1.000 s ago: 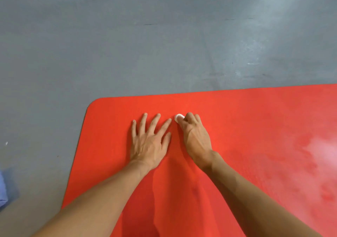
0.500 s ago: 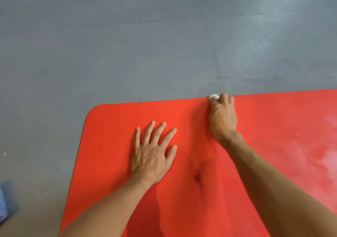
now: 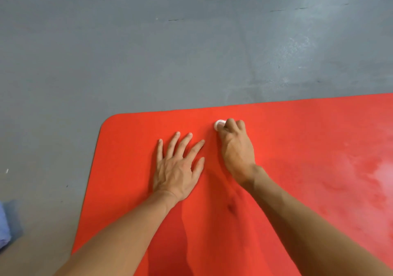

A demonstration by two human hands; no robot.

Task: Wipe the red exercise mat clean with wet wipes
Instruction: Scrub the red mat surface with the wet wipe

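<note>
Item 1, far left edge: a blue-violet cloth or bag (image 3: 4,224), mostly cut off; what it is cannot be told. It lies on the floor, well apart from the mat.

Item 2: grey floor (image 3: 148,52), scuffed, with pale marks toward the upper right. It carries everything listed here.

Item 3: red mat (image 3: 127,169), flat on the floor, rounded corner at upper left, running off the right and lower edges of the view. Pale, blotchy patches show toward its right side; whether they are moisture, glare or wear cannot be told.

Item 4: left hand (image 3: 176,169), palm down on the mat near its left end. The fingers (image 3: 173,141) are straight and spread, grasping nothing; it reads as bracing the mat.

Item 5: wet wipe (image 3: 219,124), a small white wad, pressed to the mat just inside the far edge. Only a little of it shows past the knuckles.

Item 6: right hand (image 3: 236,148), just beside the left and slightly farther out. Its fingers are curled tight round the wipe, knuckles up.

Step in hand, by judgement: scrubbing the left end of the mat, near the far edge.

Next move, by judgement: firm downward pressure and overlapping strokes, with the left hand keeping the mat from sliding. The corner and left border look worth covering. So small a wad covers little per stroke, so unfolding it or taking a fresh one may help.
</note>
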